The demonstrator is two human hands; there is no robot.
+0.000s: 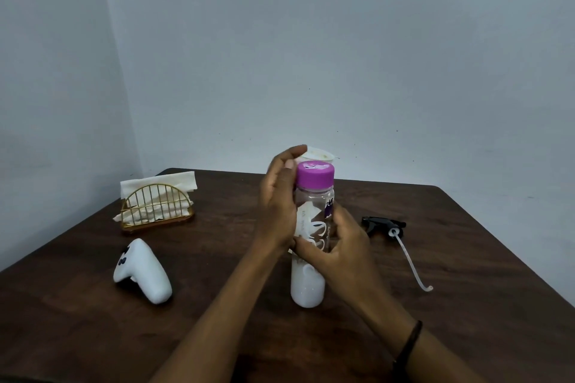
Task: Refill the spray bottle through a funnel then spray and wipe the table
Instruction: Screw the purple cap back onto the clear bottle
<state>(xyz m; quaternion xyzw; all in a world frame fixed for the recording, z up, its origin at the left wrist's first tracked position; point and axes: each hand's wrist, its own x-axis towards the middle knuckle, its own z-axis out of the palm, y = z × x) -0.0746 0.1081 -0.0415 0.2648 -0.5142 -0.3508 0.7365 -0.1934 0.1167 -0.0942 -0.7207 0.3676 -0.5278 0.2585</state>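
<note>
A clear water bottle (314,211) with a purple cap (315,176) is held upright over the middle of the table, my right hand (337,246) shut around its lower part. My left hand (277,205) lies flat against the bottle's left side, fingers stretched up past the cap. Its fingertips reach the rim of a white funnel (320,155) that shows behind the cap. Below the clear bottle stands the white spray bottle (308,286), its upper part hidden. The black spray head (384,223) with its white dip tube (412,261) lies to the right.
A gold wire holder with white paper napkins (157,207) stands at the back left of the dark wooden table (217,258). A white handheld controller (141,269) lies in front of it. Grey walls close the back and left.
</note>
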